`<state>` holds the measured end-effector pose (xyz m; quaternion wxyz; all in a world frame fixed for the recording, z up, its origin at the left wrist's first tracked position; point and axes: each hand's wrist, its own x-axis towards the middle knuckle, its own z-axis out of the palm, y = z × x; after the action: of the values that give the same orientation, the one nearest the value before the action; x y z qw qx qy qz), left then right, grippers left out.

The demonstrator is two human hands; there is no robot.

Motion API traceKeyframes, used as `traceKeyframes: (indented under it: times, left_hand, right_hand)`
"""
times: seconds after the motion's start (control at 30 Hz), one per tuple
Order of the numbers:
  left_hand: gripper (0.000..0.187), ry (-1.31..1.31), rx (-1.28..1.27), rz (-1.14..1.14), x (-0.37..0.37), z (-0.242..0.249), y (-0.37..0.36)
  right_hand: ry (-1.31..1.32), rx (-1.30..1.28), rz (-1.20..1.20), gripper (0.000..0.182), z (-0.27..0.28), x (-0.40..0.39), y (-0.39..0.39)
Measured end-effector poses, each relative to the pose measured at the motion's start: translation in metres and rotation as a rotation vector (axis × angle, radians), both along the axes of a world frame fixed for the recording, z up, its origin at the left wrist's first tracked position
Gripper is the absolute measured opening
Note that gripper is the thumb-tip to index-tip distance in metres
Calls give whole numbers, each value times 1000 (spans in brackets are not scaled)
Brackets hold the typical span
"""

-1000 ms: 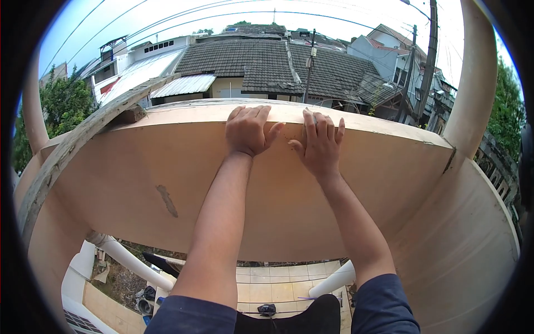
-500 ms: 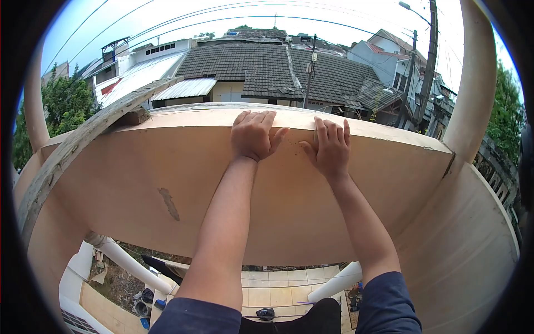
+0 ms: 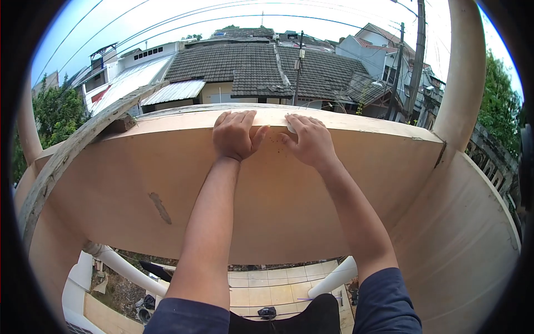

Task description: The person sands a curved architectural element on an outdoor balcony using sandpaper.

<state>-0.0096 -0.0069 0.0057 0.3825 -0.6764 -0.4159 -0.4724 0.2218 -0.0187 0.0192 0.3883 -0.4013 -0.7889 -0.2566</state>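
Palm down, my left hand (image 3: 236, 133) rests on the top edge of a peach-coloured wall (image 3: 367, 119), its fingers over the ledge and thumb apart. Close to its right, my right hand (image 3: 308, 136) leans leftward on the same edge, fingers extended and thumb spread against the wall's face. A small pale patch shows beside its index finger; I cannot tell what it is. Small dark specks mark the wall between the hands. No held object can be made out in my left hand.
A weathered plank (image 3: 72, 145) slants across the wall's left end, near a dark block (image 3: 121, 123). Round columns (image 3: 461, 78) stand at both sides. Far below lies a tiled floor (image 3: 278, 292) with white pipes (image 3: 336, 276). Tiled roofs (image 3: 217, 62) and overhead wires lie beyond.
My right hand has turned and tilted leftward along the ledge. My left hand keeps about the same place on the wall. The whole view has shifted slightly, with the scene now further left.
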Motion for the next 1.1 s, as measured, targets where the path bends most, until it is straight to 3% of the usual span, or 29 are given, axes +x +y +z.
traceKeyframes:
  times: [0.13,0.27,0.4,0.53,0.73,0.77,0.83,0.93,1.1]
  left_hand:
    - [51,5,21,-3,1,-5,2]
    - [51,4,51,-7,1,-2,6]
    - [51,10,63,1,1,-1,3]
    - [51,7,102,-12,0,-1,6]
    - [56,-17,63,-13,0,-2,9]
    - [56,-12,67,-15,0,-3,10]
    - [55,-7,70,-1,0,-2,8]
    - [51,11,97,7,0,-1,5]
    - [50,-10,39,31,2,-5,2]
  right_hand:
    - [-59,-166,-103,61,11,-16,-7]
    - [-2,9,43,50,-5,-19,3]
    - [74,7,119,43,-5,-1,1]
    - [86,-94,-40,40,0,-6,1]
    - [44,137,194,39,-12,-17,6]
    - [48,142,191,39,-13,-10,7]
    - [111,117,-53,36,-14,11,10]
    - [136,162,-149,35,-17,13,11]
    - [42,269,23,35,-22,-6,8]
